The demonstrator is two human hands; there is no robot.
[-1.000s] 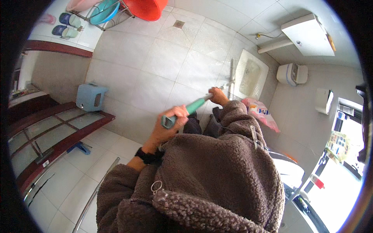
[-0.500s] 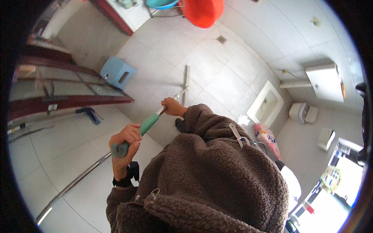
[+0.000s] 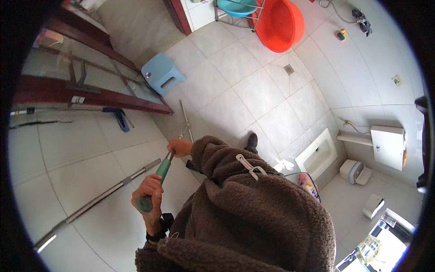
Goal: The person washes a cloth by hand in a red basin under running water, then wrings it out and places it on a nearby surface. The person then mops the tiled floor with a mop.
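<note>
A long-handled floor squeegee point(image 3: 186, 119) slants down and away from me, its thin T-shaped bar on the tiles near the end of the open door. My left hand point(image 3: 148, 196), with a black band at the wrist, is closed round the top of its green grip point(image 3: 163, 170). Further down, my right hand point(image 3: 180, 147) wraps the metal part of the handle just below the green. Part of the bar is hidden behind my right sleeve point(image 3: 210, 152).
A blue stool point(image 3: 163, 75) stands by the red-framed door point(image 3: 127, 103). Beyond are a red basin point(image 3: 281, 27) and a floor drain point(image 3: 289, 69). A squat toilet point(image 3: 317, 154) lies to the right. A metal rail point(image 3: 102, 198) runs along the left wall.
The squeegee bar has moved left across the floor, toward the door and left wall, with both hands still on the handle. My view has shifted, and a dark shoe shows more fully.
</note>
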